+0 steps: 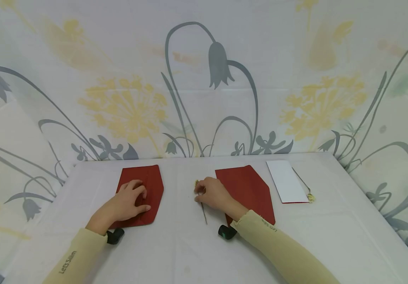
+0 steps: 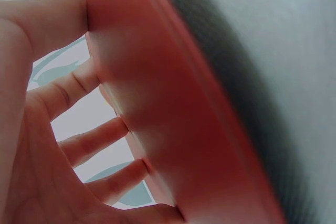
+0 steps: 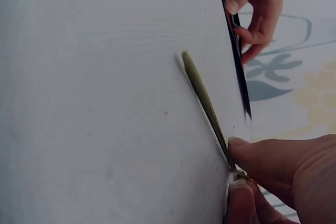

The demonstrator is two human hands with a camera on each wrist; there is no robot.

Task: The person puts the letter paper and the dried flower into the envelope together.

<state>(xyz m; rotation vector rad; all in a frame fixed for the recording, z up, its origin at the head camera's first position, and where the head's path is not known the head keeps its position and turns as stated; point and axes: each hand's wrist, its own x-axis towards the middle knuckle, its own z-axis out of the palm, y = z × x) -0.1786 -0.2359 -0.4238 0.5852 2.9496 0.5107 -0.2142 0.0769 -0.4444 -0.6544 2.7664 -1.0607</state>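
Observation:
My left hand (image 1: pixel 127 203) rests on a red envelope (image 1: pixel 157 189) at the left of the table. In the left wrist view its spread fingers touch the red paper (image 2: pixel 157 108) with their tips. Between thumb and fingers, my right hand (image 1: pixel 216 193) pinches a small dried flower (image 1: pixel 204 215) near its yellowish head. The flower's thin stem (image 3: pixel 202 93) points away from the fingertips in the right wrist view, close above or on the white cloth; which one I cannot tell. Partly under the right hand and forearm lies a second red envelope (image 1: pixel 251 189).
At the right lies a white card (image 1: pixel 287 181) with a red lower edge. Another dried flower (image 1: pixel 311 198) lies along its right side. A white cloth (image 1: pixel 186 252) covers the table, and a flower-patterned curtain (image 1: pixel 196 98) hangs behind its back edge.

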